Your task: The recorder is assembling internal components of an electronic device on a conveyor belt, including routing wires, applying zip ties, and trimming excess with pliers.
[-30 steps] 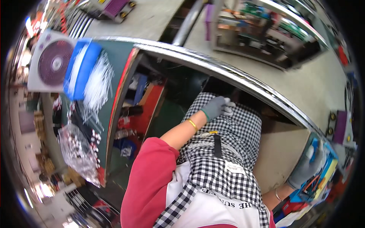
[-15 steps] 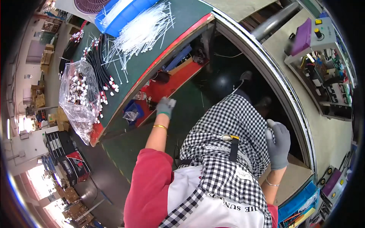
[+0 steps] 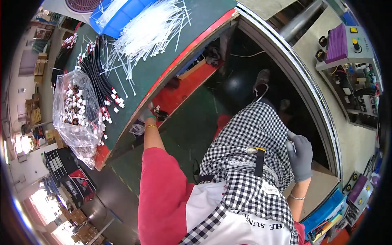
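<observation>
My left hand (image 3: 145, 114), in a grey glove, reaches in under the edge of the green-topped table (image 3: 159, 67). The table edge hides its fingers, so what they touch does not show. Beside it, a small dark item (image 3: 161, 114) lies on the red lower shelf (image 3: 185, 94), and a crumpled clear bag (image 3: 137, 129) sits just below the wrist. My right hand (image 3: 301, 158), also gloved, rests by my right thigh over the checked apron (image 3: 249, 134). Its fingers are loosely bent, thumb apart, with nothing seen in them.
On the table lie white cable ties (image 3: 153, 30), a blue bin (image 3: 110, 22), black cables with white connectors (image 3: 96, 71) and a clear bag of connectors (image 3: 77, 108). A purple-and-grey bench device (image 3: 341, 45) stands at right. A blue tray (image 3: 322, 216) is at lower right.
My left hand has moved left from open space beside the shelf to under the table edge. The view has shifted slightly; my right hand stays by my thigh.
</observation>
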`<state>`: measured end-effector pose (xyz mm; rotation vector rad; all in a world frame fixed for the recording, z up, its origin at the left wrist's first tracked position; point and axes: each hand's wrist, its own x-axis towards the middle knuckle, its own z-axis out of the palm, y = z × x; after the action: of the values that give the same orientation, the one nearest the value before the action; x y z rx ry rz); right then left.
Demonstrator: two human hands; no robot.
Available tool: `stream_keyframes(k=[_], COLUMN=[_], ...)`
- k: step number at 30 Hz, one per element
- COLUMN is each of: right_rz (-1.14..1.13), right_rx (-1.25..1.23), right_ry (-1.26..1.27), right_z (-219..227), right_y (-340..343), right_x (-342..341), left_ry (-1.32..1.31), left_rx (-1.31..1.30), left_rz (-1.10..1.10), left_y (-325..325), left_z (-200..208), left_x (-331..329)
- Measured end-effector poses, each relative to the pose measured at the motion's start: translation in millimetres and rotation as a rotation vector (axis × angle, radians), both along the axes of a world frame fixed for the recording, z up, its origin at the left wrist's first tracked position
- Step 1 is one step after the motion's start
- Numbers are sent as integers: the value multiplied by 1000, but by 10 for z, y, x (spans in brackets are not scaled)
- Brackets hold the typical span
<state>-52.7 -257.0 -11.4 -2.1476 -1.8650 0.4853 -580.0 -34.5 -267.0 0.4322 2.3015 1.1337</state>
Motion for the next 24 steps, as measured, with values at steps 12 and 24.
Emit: stream_keyframes(k=[12,24], right_rz=[101,135], right_rx=[46,317], right_ry=[17,350], right_z=[-37,-5], right_y=[13,387], right_x=[-81,-332], left_ry=[387,118], left_rx=[306,487], left_rz=[-188,-1195], left_y=[-528,-1123], left_z=[464,1391], left_x=[302,2572])
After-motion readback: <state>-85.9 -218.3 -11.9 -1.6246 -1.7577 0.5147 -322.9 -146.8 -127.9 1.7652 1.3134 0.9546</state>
